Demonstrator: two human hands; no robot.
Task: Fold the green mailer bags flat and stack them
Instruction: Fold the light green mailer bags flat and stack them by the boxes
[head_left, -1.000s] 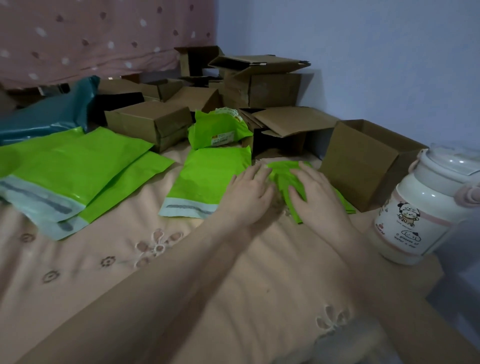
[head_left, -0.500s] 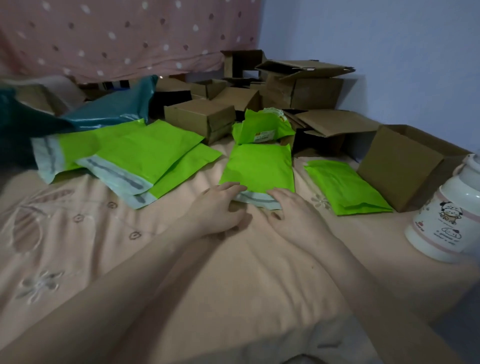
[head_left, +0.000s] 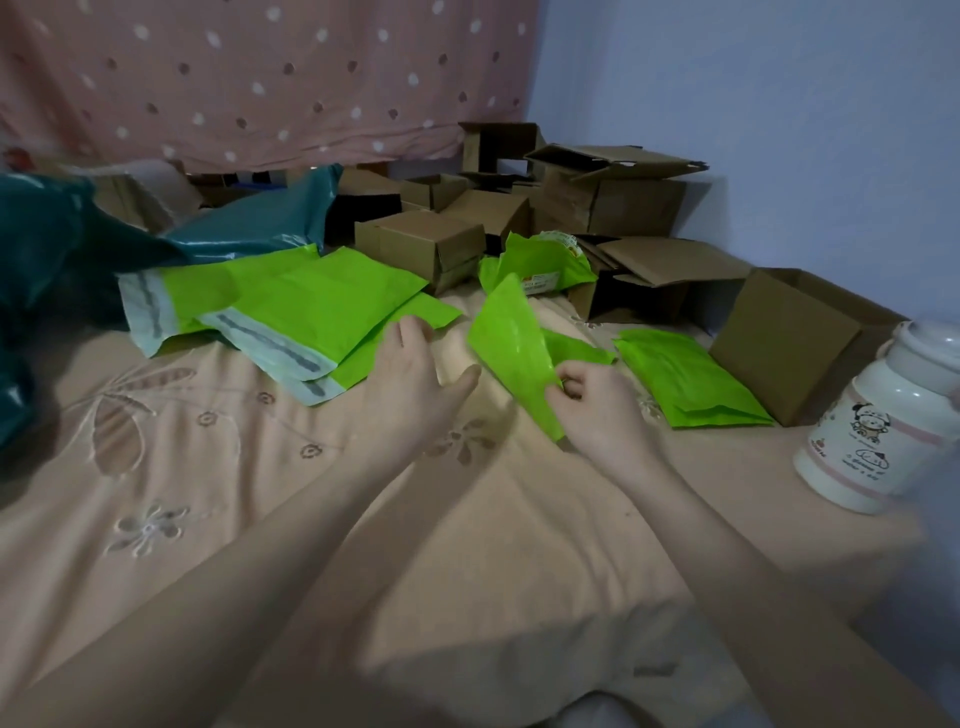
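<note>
My right hand pinches the near edge of a green mailer bag and holds it lifted and tilted over the peach bedsheet. Just left of that bag, my left hand hovers with fingers spread and holds nothing. A folded green mailer lies flat to the right. Several unfolded green mailers with white adhesive flaps overlap at the left. Another crumpled green mailer with a label rests against the boxes behind.
Several brown cardboard boxes crowd the back, and one open box stands at the right. A white jug with a cartoon print stands at the right edge. Dark teal plastic bags lie at the left. A dotted pink curtain hangs behind.
My right hand has picked the middle mailer up off the sheet by its near edge. My left hand has let go and moved left. The camera view has shifted left.
</note>
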